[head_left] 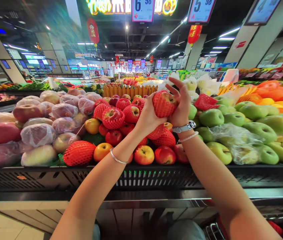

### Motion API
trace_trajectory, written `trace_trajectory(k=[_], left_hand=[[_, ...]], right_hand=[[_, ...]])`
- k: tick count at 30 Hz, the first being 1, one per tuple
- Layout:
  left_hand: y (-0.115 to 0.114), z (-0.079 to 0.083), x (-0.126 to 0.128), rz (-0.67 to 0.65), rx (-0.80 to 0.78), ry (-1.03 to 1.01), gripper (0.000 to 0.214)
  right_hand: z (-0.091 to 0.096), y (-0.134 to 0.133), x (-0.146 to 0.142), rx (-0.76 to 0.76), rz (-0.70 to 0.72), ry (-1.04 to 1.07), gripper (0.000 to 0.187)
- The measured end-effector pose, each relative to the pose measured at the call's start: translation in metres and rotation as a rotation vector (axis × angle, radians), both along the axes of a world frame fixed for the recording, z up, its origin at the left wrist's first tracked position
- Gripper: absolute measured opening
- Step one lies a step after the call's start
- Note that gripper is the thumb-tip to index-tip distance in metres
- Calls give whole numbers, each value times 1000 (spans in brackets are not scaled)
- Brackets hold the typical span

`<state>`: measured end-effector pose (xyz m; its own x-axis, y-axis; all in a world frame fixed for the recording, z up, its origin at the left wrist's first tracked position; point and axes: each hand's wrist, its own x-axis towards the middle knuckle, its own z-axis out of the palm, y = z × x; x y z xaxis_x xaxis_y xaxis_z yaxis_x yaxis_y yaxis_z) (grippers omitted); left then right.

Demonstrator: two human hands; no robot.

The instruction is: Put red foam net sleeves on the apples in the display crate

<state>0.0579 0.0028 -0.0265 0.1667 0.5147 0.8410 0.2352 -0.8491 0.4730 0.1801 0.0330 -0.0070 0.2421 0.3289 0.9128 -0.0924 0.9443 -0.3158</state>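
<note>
A red apple [164,104] in a red foam net is held between both hands, just above the fruit display. The left hand [149,116] cups it from below and the side, fingers curled round the netting; the right hand [181,106] presses its other side, fingers spread wide. A metal watch [184,126] circles the right wrist. Below lie more netted red apples [112,118], with green apples [234,118] to the right and plastic-wrapped fruit [38,135] to the left, on a black-edged counter [141,176].
</note>
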Motion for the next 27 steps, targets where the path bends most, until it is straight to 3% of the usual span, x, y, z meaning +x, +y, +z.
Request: trace_trajectory(k=[2, 8, 14, 19, 24, 27], left_hand=[[0, -1, 2, 27, 27, -17, 83], [4, -6, 2, 109, 51, -62, 82], [2, -8, 2, 121, 67, 95, 81], [0, -10, 1, 127, 41, 194, 86], [5, -11, 1, 148, 52, 169, 100], [6, -8, 1, 202, 100, 130, 97]], right_hand=[[-3, 12, 6, -67, 105, 78, 55], [-12, 25, 7, -137, 285, -104, 75], [-17, 21, -3, -217, 235, -96, 65], [-20, 35, 6, -92, 183, -180, 57], [-17, 33, 9, -68, 177, -221, 57], [-13, 25, 6, -54, 182, -247, 58]])
